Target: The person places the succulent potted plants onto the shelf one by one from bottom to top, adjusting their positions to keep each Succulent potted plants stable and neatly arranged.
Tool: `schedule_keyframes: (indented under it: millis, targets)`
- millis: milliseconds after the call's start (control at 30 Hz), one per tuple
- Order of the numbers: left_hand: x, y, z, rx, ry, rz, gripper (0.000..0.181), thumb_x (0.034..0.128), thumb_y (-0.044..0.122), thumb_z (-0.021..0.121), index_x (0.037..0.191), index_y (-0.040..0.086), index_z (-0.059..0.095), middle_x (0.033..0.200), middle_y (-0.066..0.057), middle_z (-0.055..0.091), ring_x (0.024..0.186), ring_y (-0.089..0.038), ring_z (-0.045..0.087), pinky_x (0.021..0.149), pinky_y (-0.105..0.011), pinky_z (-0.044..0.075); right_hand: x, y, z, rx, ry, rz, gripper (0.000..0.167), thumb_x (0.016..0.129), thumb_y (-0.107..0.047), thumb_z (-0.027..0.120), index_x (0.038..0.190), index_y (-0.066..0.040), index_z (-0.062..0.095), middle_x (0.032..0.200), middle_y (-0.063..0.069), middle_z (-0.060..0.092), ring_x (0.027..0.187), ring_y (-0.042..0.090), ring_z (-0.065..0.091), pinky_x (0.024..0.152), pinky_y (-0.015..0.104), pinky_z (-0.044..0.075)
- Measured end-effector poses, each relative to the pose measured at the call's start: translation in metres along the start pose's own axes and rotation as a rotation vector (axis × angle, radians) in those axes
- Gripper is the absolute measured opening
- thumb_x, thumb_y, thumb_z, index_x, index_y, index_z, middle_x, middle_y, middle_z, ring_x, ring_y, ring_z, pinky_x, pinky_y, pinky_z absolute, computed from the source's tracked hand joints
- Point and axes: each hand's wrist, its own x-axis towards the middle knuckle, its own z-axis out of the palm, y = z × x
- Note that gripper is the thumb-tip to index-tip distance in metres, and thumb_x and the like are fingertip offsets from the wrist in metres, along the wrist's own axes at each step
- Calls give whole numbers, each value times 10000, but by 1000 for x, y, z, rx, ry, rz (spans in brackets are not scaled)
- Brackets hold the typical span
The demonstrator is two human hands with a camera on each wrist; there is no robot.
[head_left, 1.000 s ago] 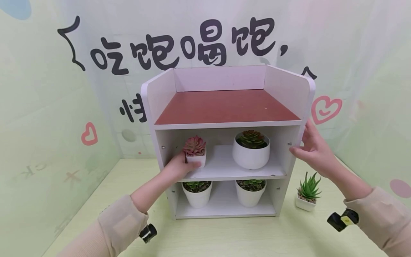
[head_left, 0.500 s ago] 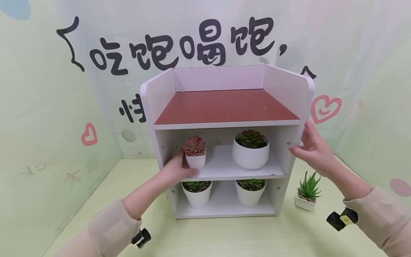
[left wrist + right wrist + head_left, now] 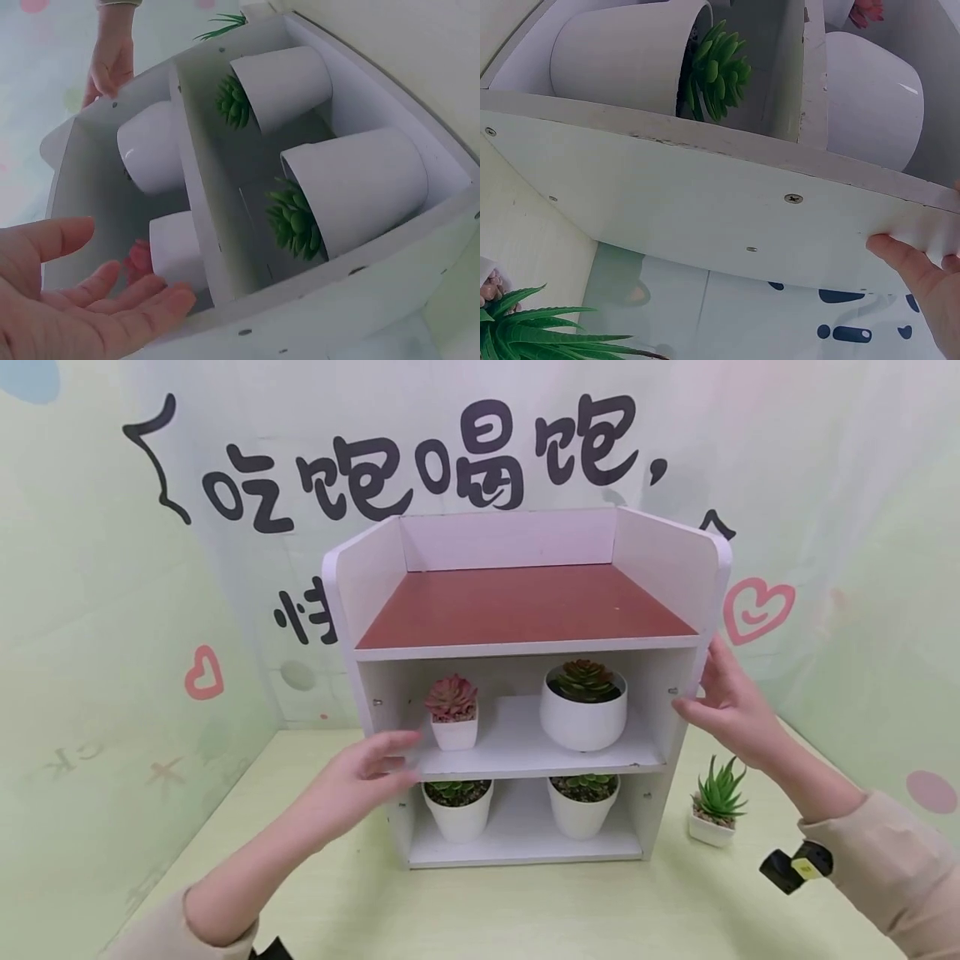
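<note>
My left hand [image 3: 352, 785] is at the left front of a white shelf [image 3: 525, 772], its fingers spread and holding nothing. A pink succulent in a square white pot [image 3: 454, 735] stands upright on the middle board, just beyond those fingers; the left wrist view shows a gap between the hand [image 3: 82, 300] and the pot [image 3: 177, 247]. My right hand [image 3: 738, 710] holds the shelf's right side panel, thumb at the front edge and fingers against the outer face [image 3: 667, 180]. A dark succulent in a round white pot [image 3: 583, 718] stands on the middle board's right.
Two white pots, left [image 3: 459, 817] and right [image 3: 583, 812], with green succulents stand on the bottom board. A small spiky green plant [image 3: 716, 806] sits on the table [image 3: 525, 914] right of the shelf. The red top board [image 3: 532, 606] has raised sides. A printed curtain hangs behind.
My left hand has let go of the pink succulent's pot and drawn back to the left and toward me. The pot stays on the board. My right hand keeps its place on the shelf.
</note>
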Motion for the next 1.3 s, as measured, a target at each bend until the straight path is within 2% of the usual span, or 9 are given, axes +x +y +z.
schedule_keyframes:
  millis: [167,267,400,467,567,667,767,1000,1300]
  targets:
    - [-2,-6,-21,-38,63,-8,262,890,121,566,1108,-25,577,1077,-145,631,923,-173,619,830,-306,516,1,0,0,15,-4,1,839,815,177,479,1472,-184,102,1357,-21,368,1220,98,387,828,194,498]
    - [1,-12,-33,-99,106,-40,181,886,68,552,1004,-66,580,916,-71,661,786,-108,633,751,-241,530,1,0,0,19,-5,-1,842,807,194,465,1471,-180,106,1353,-16,370,1218,104,387,827,194,499]
    - [6,-18,-44,-138,190,-52,197,889,63,549,1005,-95,535,795,53,631,705,-80,622,698,-214,540,0,0,0,-5,-4,8,839,819,165,489,1472,-190,100,1371,-15,351,1237,101,370,836,196,494]
    - [9,-20,-48,-133,218,-46,264,885,101,573,1061,-87,514,816,63,618,718,-64,606,704,-210,537,0,1,0,-15,-3,13,835,827,145,502,1473,-195,95,1382,-17,340,1247,97,362,841,199,491]
    - [13,-20,-53,-82,200,-27,456,872,174,613,1239,-33,438,1019,-36,597,828,-68,598,745,-213,523,0,0,0,-14,-3,16,829,829,145,502,1472,-191,100,1377,-15,346,1245,102,367,840,197,491]
    - [16,-16,-57,-51,149,-10,659,854,206,640,1391,41,296,1266,-140,477,1002,-181,574,814,-283,517,0,0,1,-8,-6,14,829,827,151,496,1472,-188,99,1369,-18,352,1237,104,374,837,192,488]
    - [19,-12,-58,-49,106,9,783,838,201,661,1452,101,186,1381,-164,364,1123,-320,498,870,-386,506,0,0,0,2,-8,14,828,824,167,478,1471,-186,101,1356,-26,360,1224,96,381,827,186,493]
    - [27,-10,-49,-65,103,71,841,818,112,667,1463,172,131,1415,-129,305,1197,-373,439,866,-459,503,-1,-1,-2,1,-9,20,824,824,173,468,1470,-186,103,1345,-25,368,1212,83,389,821,184,498]
    - [34,-14,-35,125,219,80,782,807,77,626,1437,64,162,1349,-191,368,1120,-423,492,792,-458,536,-2,-1,-1,-11,-4,32,829,833,147,491,1471,-202,95,1362,-12,356,1228,99,384,836,185,487]
